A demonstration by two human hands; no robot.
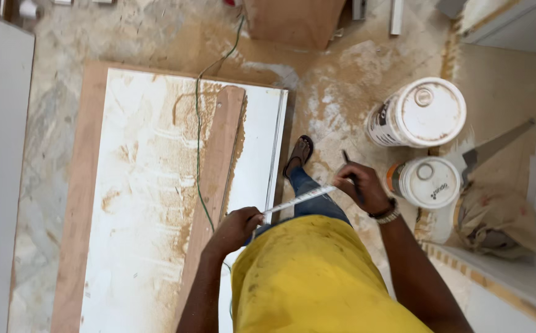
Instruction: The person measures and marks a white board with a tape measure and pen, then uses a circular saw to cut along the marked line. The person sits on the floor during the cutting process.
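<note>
1. Nearest the lens is a yellow shirt (317, 277), filling the lower middle of the view, with both forearms reaching up from it.
2. Left hand (236, 227) is curled shut around the case end of a tape measure (298, 199); the case itself is hidden inside the fist.
3. Right hand (360, 187) pinches the far end of the tape's blade between its fingers and also grips a dark pencil (349, 166), whose tip points up and away from the body. A bracelet (386, 214) sits on that wrist.
4. Drawn out between the two hands, the pale blade has its long axis running from lower left to upper right, only slightly tilted off level, crossing in front of a blue-jeaned leg (314, 197).
5. One sandalled foot (298, 154) stands on the dusty floor just beside the right edge of a white board (144, 203).
6. That board lies flat on a larger brown sheet, with a narrow wooden strip (218, 179) and a thin green wire (199, 160) lying along it lengthwise.
7. Two white lidded buckets (425, 114) stand to the right, near a hand saw (496, 148).
</note>
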